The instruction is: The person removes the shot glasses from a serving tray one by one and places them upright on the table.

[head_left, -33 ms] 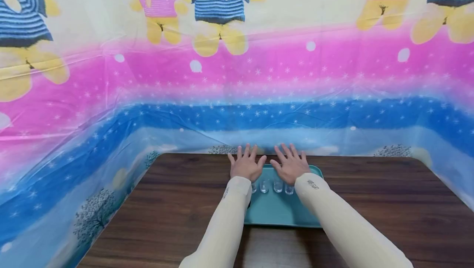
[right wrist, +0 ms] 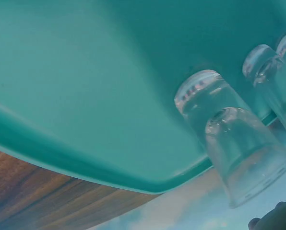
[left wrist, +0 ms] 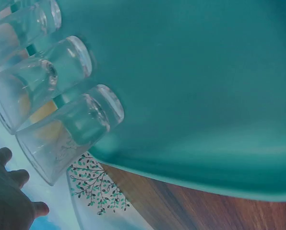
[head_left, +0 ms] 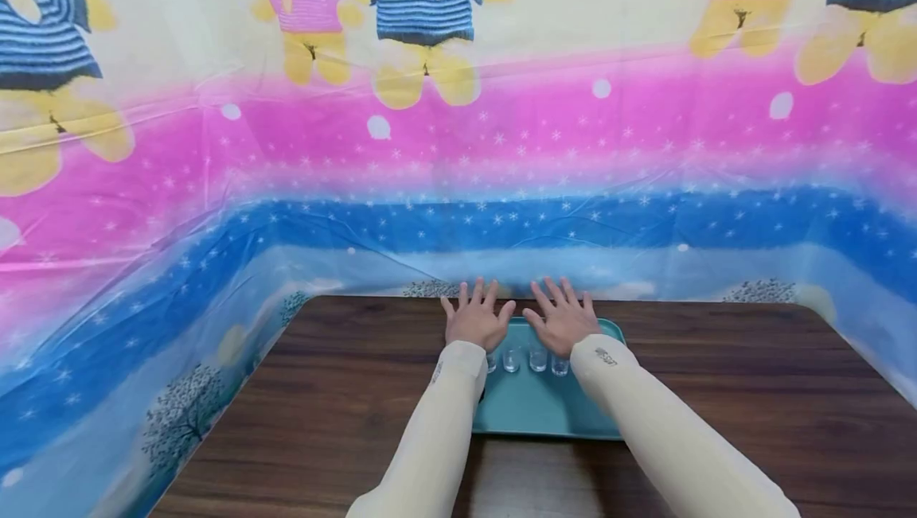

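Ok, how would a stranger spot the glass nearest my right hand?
On the brown table lies a green tray. A row of clear glasses stands on it; your glass at the right end alone has none to its right.

A printed sheet (head_left: 530, 160) hangs behind and to both sides of a dark brown wood-grain table (head_left: 344, 391) with rounded far corners. Teddy bears (head_left: 426, 29) in striped tops fill its cream upper part; below run pink and blue bands (head_left: 444, 227) strewn with snowflakes (head_left: 499, 138), then pale blue with leafy trees (head_left: 182, 414). A soft pale reflection (head_left: 526, 482) lies on the table's near part.
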### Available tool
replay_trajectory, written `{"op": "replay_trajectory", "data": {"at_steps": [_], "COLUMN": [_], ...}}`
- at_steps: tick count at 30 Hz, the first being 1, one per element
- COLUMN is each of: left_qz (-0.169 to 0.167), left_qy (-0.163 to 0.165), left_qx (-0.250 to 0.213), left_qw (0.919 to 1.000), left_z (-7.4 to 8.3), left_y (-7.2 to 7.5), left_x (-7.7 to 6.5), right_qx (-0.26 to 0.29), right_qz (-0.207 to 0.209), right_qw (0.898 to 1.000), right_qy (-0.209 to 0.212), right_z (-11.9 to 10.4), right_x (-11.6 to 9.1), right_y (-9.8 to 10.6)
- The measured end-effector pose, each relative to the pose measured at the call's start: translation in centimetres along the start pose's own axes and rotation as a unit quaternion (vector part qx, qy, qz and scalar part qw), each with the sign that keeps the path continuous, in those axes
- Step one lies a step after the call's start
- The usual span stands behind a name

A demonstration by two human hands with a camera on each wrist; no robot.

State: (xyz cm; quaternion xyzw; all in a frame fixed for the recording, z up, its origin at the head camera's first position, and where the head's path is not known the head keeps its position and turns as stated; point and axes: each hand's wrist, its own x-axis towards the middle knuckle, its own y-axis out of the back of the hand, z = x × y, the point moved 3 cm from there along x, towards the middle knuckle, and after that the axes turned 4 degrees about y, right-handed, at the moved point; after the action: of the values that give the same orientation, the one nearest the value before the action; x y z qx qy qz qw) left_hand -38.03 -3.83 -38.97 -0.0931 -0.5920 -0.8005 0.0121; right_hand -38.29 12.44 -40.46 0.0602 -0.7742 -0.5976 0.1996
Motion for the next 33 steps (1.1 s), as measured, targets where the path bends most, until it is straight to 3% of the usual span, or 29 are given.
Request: {"op": "replay_trajectory", "data": {"at_steps": [11, 18, 23, 28, 33], "left_qz": [-0.010, -0.016, -0.054, -0.081, -0.105], "left_qy": [0.018, 0.051, 0.051, 0.036, 0.039], "left_qx": [0.000, -0.038, -0.053, -0.110, -0.188], "left_qw": [0.9998, 0.9979, 0.9958, 0.9899, 0.9757], "left_z": [-1.5, -3.8, -5.8, -8.7, -11.0], "left_y": [1.0, 1.7, 1.5, 1.1, 0.3], "left_x": [0.2, 0.0, 0.0, -0.3, -1.1], "right_qx": [0.006, 0.016, 0.064, 0.110, 0.096], "right_qz": [-0.002, 0.006, -0.002, -0.001, 0.016], "right_qw": [1.000, 0.999, 0.997, 0.991, 0.992], "right_qy": [0.020, 0.029, 0.052, 0.072, 0.082], "right_z": [0.1, 1.4, 3.2, 4.5, 5.6], "right_x": [0.0, -0.9, -2.9, -4.7, -6.3], "right_y": [-0.3, 0.6, 1.6, 2.1, 2.3]}}
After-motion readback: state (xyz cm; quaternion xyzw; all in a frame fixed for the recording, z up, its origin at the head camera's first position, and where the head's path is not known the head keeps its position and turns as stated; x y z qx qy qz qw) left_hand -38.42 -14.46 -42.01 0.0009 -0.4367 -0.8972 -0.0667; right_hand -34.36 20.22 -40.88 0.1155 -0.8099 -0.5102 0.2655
